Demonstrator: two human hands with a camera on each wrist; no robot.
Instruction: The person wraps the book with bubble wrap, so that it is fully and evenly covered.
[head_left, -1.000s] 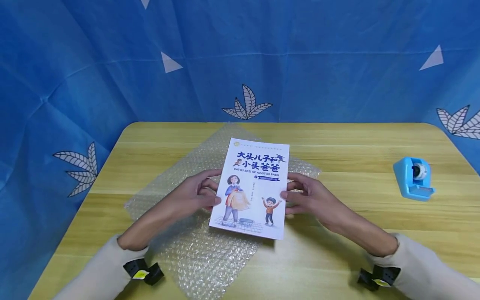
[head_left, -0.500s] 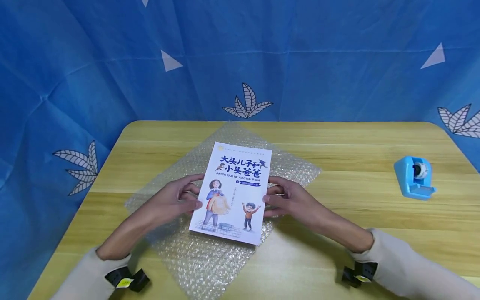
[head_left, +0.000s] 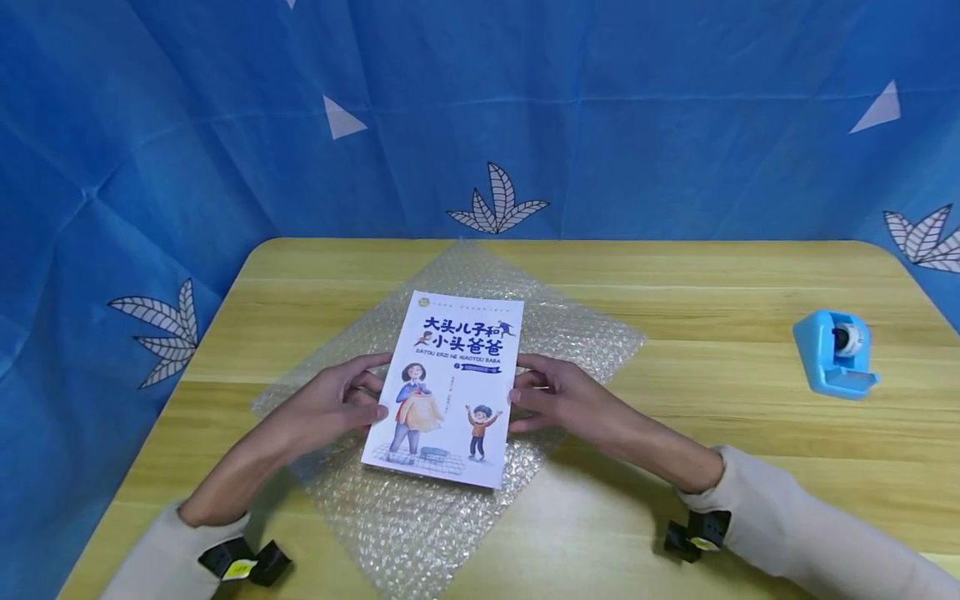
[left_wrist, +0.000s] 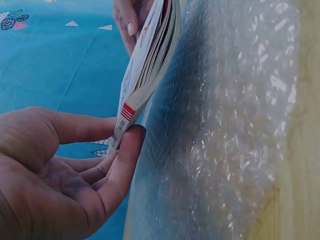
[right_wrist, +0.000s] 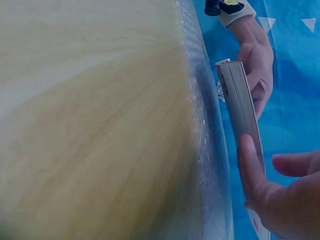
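A white paperback book (head_left: pixel 450 392) with blue Chinese lettering and drawn figures on its cover is held face up, slightly tilted, above a sheet of bubble wrap (head_left: pixel 420 533). My left hand (head_left: pixel 322 408) grips its left edge, thumb on the cover and fingers underneath. In the left wrist view, the spine (left_wrist: pixel 127 111) sits pinched between thumb and fingers, with a gap between the book and the wrap. On the opposite edge, my right hand (head_left: pixel 558 396) holds the book, fingers beneath it. The right wrist view shows the page edge (right_wrist: pixel 242 100) of the book side-on.
A blue tape dispenser (head_left: pixel 832 358) with a roll in it stands at the right of the wooden table (head_left: pixel 697 308). The bubble wrap lies flat and diagonal, one corner toward the near edge. Behind the table hangs a blue patterned cloth (head_left: pixel 637 150).
Both hands have carried the book to the left and slightly nearer, so it is now more centred over the bubble wrap. The wrap and dispenser stay in place.
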